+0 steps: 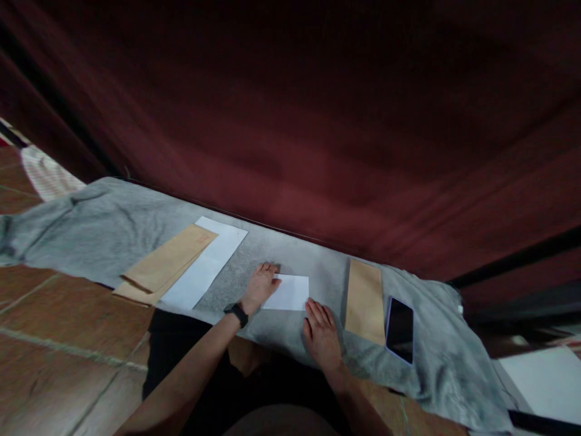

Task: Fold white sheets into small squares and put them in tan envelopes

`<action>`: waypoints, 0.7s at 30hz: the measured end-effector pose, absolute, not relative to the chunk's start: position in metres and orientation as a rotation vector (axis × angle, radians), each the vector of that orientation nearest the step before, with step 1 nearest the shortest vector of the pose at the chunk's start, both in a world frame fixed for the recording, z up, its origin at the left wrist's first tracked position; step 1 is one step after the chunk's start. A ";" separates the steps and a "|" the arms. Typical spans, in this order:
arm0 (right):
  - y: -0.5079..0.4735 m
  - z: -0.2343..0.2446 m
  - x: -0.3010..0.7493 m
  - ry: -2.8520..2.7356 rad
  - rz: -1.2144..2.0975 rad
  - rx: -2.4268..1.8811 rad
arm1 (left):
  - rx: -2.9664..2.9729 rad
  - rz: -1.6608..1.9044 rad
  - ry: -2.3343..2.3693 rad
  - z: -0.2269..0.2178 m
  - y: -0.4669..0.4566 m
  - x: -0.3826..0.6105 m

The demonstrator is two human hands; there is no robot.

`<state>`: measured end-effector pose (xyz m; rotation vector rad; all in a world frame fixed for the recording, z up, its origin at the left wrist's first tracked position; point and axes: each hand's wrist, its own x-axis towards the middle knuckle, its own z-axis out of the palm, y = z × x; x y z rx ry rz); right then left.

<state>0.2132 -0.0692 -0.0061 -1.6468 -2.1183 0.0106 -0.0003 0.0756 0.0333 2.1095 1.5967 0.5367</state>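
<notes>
A small white paper (288, 293), rectangular and perhaps folded, lies flat on the grey cloth in front of me. My left hand (262, 284) rests over its left end, fingers stretched forward and the thumb on the paper. Against the lower right corner of the paper lie the fingertips of my right hand (321, 332), its fingers extended. Neither hand is wrapped round anything. The paper's left edge is hidden under my left hand. A dark watch (236, 314) is on my left wrist.
To the left, brown envelopes (167, 260) overlap white sheets (209, 269). On the right lie another brown envelope (365, 301) and a phone (400, 330) with a dark screen. The grey cloth (122, 209) covers a narrow surface against a dark red partition (290, 139).
</notes>
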 end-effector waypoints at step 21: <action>-0.036 0.024 0.180 -1.495 0.544 -1.570 | 0.774 0.892 1.068 0.061 0.034 0.006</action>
